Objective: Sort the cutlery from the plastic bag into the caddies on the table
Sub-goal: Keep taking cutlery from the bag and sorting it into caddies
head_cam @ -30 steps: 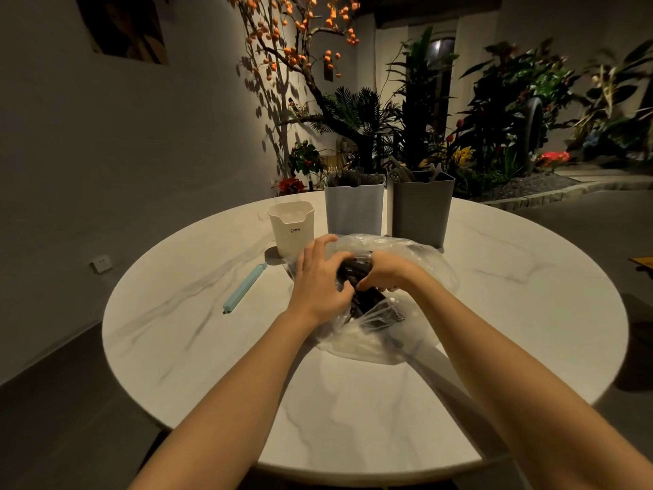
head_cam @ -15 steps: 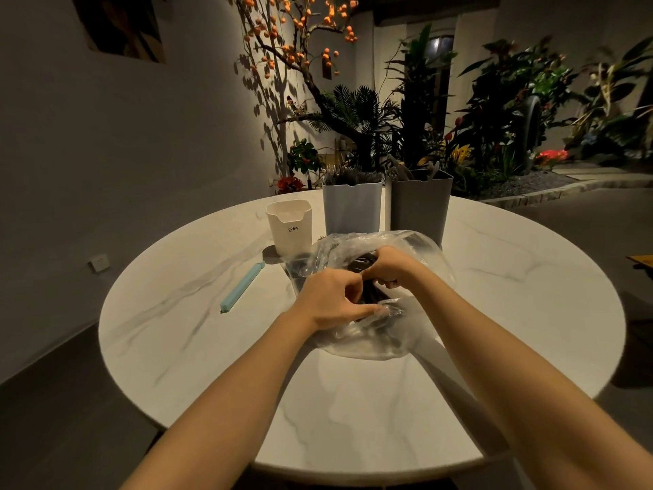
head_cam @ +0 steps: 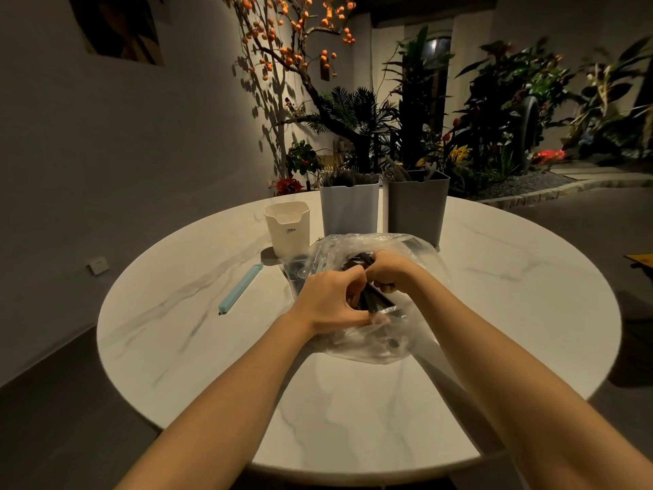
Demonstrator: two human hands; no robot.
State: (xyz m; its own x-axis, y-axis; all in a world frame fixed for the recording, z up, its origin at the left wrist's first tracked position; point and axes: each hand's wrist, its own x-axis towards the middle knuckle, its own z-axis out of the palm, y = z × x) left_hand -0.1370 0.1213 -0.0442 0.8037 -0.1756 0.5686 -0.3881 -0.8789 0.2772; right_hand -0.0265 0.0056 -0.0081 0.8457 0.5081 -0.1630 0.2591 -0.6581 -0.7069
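A clear plastic bag (head_cam: 417, 256) lies crumpled in the middle of the round marble table (head_cam: 512, 295), with dark cutlery (head_cam: 374, 298) showing at its mouth. My left hand (head_cam: 328, 302) curls round the near ends of the dark cutlery. My right hand (head_cam: 392, 270) reaches into the bag and grips the same bundle from the right. Behind the bag stand a small cream caddy (head_cam: 288, 228), a pale grey caddy (head_cam: 348, 208) and a dark grey caddy (head_cam: 417, 206); both grey ones hold cutlery.
A light blue bag clip (head_cam: 240, 293) lies on the table left of the bag. Potted plants and a tree with orange fruit stand behind the table's far edge. A wall runs along the left.
My left hand slid from on top of the bag toward me and curled round the dark cutlery. My right hand stays inside the bag. The view shifted slightly.
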